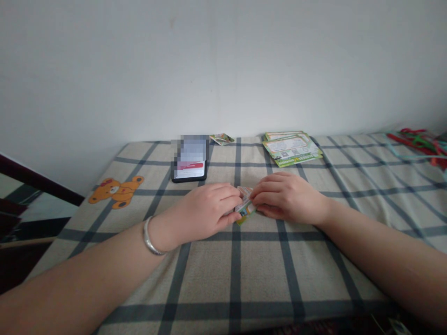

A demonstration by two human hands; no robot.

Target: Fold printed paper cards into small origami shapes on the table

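Observation:
Between my two hands lies a small folded piece of printed paper (246,207), green, white and orange, on the checked tablecloth. My left hand (213,207), with a silver bangle on the wrist, has its fingers closed on the paper's left side. From the right, my right hand (284,197) pinches the opposite side, fingers pressed together. Much of the paper is hidden under the fingers. Behind my right hand rests a stack of printed green-and-white leaflets (291,149). A smaller folded paper (222,138) of like colours sits near the wall.
A phone (189,158) with a lit, partly blurred screen is beyond my left hand. A brown bear figure (117,191) is at the left of the checked tablecloth (209,279). Red and green strips (421,142) lie at the far right. A white wall (223,65) bounds the table's back.

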